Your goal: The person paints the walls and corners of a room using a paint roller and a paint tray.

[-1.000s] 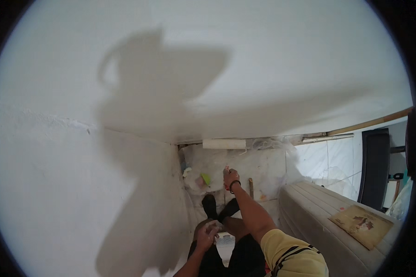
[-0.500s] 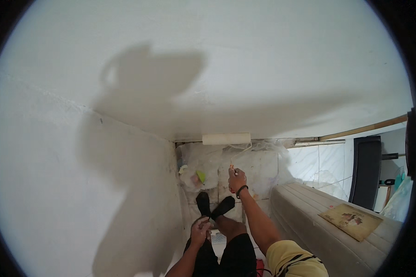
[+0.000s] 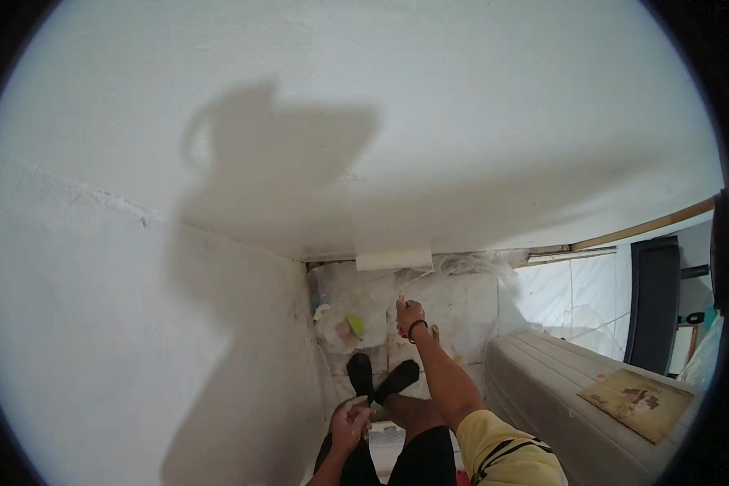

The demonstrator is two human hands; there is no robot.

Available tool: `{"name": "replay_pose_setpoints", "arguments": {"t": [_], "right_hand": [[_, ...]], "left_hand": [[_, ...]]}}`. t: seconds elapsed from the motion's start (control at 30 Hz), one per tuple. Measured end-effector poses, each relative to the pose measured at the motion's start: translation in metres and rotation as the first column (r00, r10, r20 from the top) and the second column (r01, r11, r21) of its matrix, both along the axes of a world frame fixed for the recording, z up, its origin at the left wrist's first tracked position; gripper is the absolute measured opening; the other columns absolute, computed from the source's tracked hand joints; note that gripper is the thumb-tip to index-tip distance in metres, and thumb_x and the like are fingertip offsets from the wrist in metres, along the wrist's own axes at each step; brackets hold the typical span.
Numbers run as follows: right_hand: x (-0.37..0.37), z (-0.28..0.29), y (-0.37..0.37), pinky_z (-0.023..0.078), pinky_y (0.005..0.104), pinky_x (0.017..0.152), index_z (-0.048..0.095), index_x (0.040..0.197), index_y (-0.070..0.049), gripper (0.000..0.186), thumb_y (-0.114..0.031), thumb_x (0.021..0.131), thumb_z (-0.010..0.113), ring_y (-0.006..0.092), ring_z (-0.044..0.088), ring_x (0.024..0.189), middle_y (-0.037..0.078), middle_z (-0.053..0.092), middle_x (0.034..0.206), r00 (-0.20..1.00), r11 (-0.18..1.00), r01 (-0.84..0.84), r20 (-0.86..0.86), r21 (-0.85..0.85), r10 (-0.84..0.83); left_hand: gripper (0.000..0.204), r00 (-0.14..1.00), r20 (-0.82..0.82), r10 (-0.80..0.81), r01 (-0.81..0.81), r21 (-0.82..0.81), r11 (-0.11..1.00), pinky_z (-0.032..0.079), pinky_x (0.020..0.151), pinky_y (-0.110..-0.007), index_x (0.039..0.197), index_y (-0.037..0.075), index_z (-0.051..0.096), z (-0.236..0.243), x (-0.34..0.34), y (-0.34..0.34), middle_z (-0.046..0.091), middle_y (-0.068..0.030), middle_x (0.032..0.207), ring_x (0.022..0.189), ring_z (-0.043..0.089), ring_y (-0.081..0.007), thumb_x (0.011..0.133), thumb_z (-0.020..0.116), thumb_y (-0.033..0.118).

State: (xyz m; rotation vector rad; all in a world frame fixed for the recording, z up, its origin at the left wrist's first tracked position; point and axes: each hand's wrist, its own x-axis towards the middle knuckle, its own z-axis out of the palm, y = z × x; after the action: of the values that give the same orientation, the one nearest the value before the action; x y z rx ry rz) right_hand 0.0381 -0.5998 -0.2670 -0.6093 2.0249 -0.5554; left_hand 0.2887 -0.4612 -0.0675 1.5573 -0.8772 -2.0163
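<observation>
A white paint roller [image 3: 393,261] sits against the base of the white wall [image 3: 478,97] ahead of me, where a large shadow falls. My right hand [image 3: 410,314] grips its orange handle, with the thin frame reaching up to the roller. Lower left, my left hand [image 3: 351,419] rests near my knee, fingers loosely bent and a little apart, with nothing visible in it. My socked feet [image 3: 360,374] stand near crumpled clear plastic sheeting [image 3: 474,267], a small bright green item [image 3: 353,325] and a short wooden piece [image 3: 435,332].
A second wall [image 3: 73,308] closes in on my left. On my right a padded beige block [image 3: 510,364] carries a flat cardboard piece [image 3: 636,403]. Beyond it are a tiled floor [image 3: 567,287], a black padded panel [image 3: 652,304] and a wooden edge strip [image 3: 640,223].
The roller in my right hand moves slightly up, then back down along the wall base. My left hand shifts slightly beside my knee, and the whole view tilts a little.
</observation>
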Motion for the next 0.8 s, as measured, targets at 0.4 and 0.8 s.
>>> {"name": "replay_pose_setpoints", "arguments": {"t": [0.4, 0.8], "right_hand": [[0.001, 0.085, 0.012, 0.047, 0.0329, 0.046, 0.056, 0.069, -0.001, 0.039, -0.034, 0.089, 0.052, 0.0178, 0.060, 0.048, 0.010, 0.059, 0.056, 0.989, 0.990, -0.041, -0.143, -0.137, 0.021], [0.027, 0.329, 0.035, 0.045, 0.0316, 0.044, 0.057, 0.074, 0.002, 0.030, -0.026, 0.085, 0.057, 0.0165, 0.056, 0.045, 0.009, 0.056, 0.054, 0.976, 0.926, -0.005, -0.202, -0.378, -0.078]], "left_hand": [[0.034, 1.000, 0.003, -0.011, 0.011, 0.028, 1.000, 0.045, 0.046, -0.024, 0.118, -0.002, 0.052, 0.012, -0.004, 0.011, 0.064, -0.0109, 0.082, 0.057, 0.056, -0.0104, 0.087, 0.056, 0.012], [0.037, 0.996, 0.044, -0.082, 0.080, 0.041, 0.996, 0.049, 0.050, -0.027, 0.115, 0.002, 0.056, 0.097, 0.007, -0.026, 0.064, -0.0086, 0.083, 0.063, 0.060, -0.0137, 0.082, 0.063, 0.018]]}}
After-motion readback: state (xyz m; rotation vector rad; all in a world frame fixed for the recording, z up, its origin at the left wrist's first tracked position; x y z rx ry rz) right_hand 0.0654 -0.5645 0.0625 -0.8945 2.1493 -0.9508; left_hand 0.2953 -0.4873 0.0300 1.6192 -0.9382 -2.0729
